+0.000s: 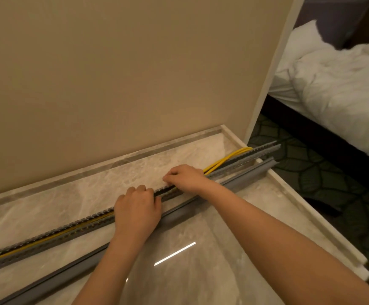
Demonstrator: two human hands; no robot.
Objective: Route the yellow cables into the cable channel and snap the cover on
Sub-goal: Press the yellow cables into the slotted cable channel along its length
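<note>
**Yellow cables half seated, cover waiting alongside**

Grey slotted plastic runs diagonally across the marble top [201, 271]: the cable channel [47, 235] lies open, its toothed walls up, with one end jutting past the counter's far edge over the carpet [322, 177]. The yellow cables [225, 160] sit inside the channel along the nearer stretch, then rise out of it beyond the hands and curve off the far side near the wall [113, 73].

The left hand [136, 213] rests over the channel with its fingers curled down together on the top edge, pressing or steadying it. The right hand [184, 177] works just beyond it, fingertips bunched at the far wall where the cables leave the slot; whether they actually pinch a cable I cannot tell, since the knuckles hide it. The cover [240, 180], a plain grey strip, lies parallel and just beside the channel on the near side, not yet fitted.

From where I stand, the risk is in that loose far stretch. If a cable rides over a tooth instead of dropping between the walls, the cover will likely not snap home, or will pinch it. The overhanging end could also tip or slide if the left hand lets up its pressure.
</note>
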